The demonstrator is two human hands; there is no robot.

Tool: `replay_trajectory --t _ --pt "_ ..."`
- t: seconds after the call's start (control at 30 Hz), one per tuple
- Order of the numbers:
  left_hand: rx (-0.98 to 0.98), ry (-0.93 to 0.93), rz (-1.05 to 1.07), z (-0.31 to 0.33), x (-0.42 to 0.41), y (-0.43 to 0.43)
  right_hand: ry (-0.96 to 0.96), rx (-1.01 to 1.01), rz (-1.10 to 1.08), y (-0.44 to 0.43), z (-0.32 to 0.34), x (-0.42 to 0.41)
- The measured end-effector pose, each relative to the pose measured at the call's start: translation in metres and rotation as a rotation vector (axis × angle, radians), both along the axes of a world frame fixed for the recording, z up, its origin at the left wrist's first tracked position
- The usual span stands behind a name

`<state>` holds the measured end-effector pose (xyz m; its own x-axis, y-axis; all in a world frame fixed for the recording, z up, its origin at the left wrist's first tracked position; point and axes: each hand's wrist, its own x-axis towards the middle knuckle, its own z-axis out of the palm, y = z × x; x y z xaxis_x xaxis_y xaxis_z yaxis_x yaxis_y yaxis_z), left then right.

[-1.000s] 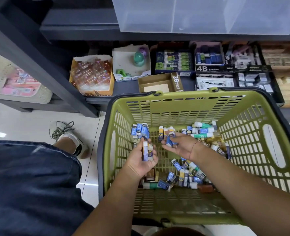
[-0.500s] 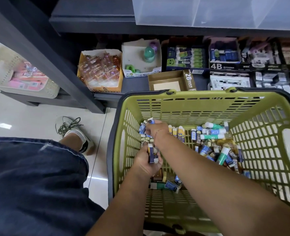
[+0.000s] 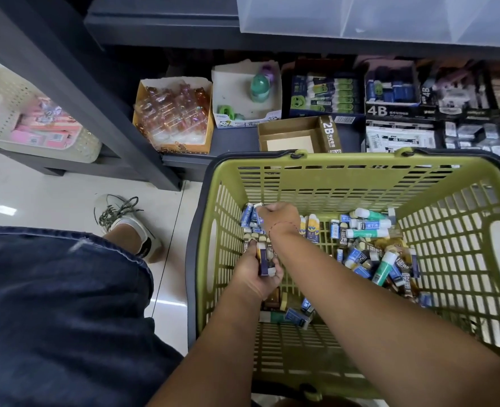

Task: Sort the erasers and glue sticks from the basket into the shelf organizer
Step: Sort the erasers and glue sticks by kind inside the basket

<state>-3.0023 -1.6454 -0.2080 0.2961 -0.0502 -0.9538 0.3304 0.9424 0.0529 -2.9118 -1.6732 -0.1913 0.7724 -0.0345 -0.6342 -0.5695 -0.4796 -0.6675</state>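
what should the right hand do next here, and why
Probably lift one blue eraser out of the far left corner of the basket and add it to the stack of erasers the left hand grips. The right hand has its fingers curled on that cluster, right beside the left hand; whether it already pinches one is unclear.

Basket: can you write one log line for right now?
left hand: grips erasers | right hand: pinches blue eraser | basket: glue sticks inside

"2B" on brown carton (image 3: 329,133), "4B" on black box (image 3: 389,110)
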Motion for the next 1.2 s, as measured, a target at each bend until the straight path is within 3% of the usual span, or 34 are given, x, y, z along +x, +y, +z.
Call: replay_trajectory --t 0.37,0.7,1.2 --pt "0.023 0.0 -0.035 0.02 0.002 -0.001 -0.047 -0.079 0.13 -0.008 0.002 0.006" --pt "0.008 0.003 -0.034 0.021 0.001 -0.001 0.042 -0.076 0.196 0.001 0.006 0.006" --pt "0.006 0.007 -0.04 0.025 0.002 -0.003 0.034 -0.101 0.125 -0.008 -0.006 0.009"
